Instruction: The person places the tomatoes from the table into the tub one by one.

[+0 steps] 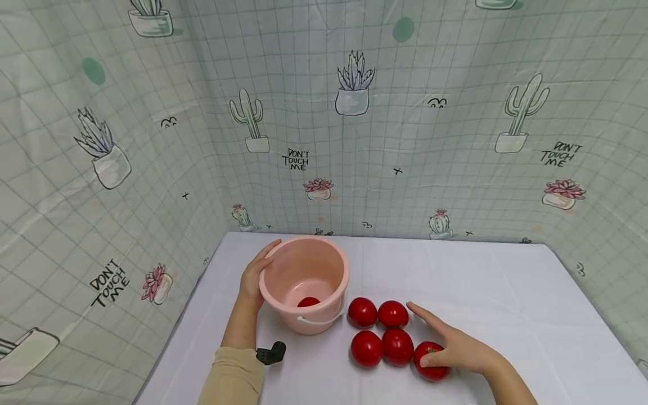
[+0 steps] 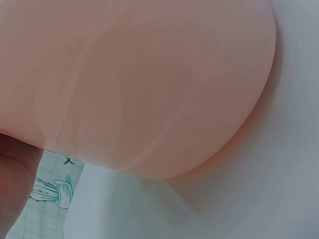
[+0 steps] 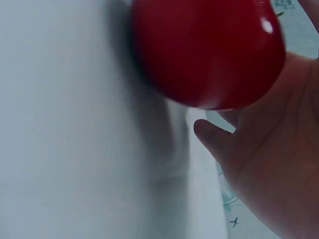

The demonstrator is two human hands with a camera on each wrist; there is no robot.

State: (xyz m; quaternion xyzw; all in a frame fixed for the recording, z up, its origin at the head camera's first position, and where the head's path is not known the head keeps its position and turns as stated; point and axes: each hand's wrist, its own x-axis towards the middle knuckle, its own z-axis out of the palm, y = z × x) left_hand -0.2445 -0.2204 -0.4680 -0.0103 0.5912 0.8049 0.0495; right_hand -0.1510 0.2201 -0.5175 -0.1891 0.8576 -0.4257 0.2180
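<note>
A pink bucket [image 1: 304,270] with a white handle stands on the white table, tilted toward me in the head view. My left hand [image 1: 253,279] grips its left rim; the bucket's smooth wall [image 2: 149,89] fills most of the left wrist view. Inside lies a red tomato [image 1: 308,302], partly hidden by the near rim. My right hand [image 1: 463,349] reaches over the nearest right tomato [image 1: 432,372], thumb across its top and fingers spread beyond it. In the right wrist view that tomato [image 3: 209,55] sits before the spread palm.
Several more red tomatoes cluster right of the bucket, among them a far left one [image 1: 362,313], a far right one [image 1: 393,314] and a near one [image 1: 367,349]. A cactus-print cloth [image 1: 374,140] walls the table [image 1: 486,275] behind and at the sides.
</note>
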